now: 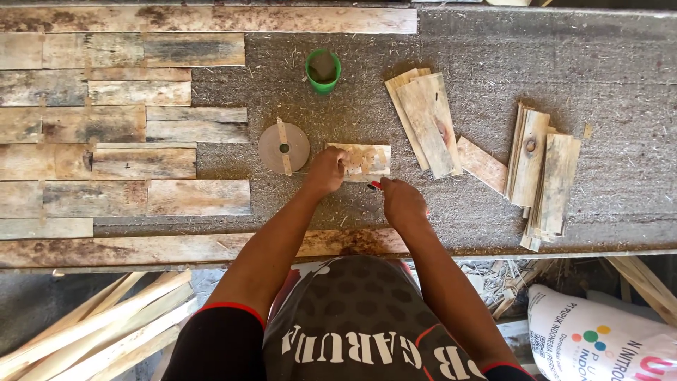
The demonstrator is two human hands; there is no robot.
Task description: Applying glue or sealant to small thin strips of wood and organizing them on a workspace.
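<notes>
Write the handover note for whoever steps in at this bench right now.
Left hand presses a small wood piece flat on the bench.
Right hand holds a red-tipped tool at the piece's near edge.
A disc with a stick across it lies just left; a green cup lies beyond.
Cut slats wait in two stacks to the right.
Done: plank panel partly laid at left.
Left: its right side is unfilled.

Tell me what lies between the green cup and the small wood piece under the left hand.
Head view: only bare grey mat with sawdust lies between the green cup and the wood piece.
</notes>
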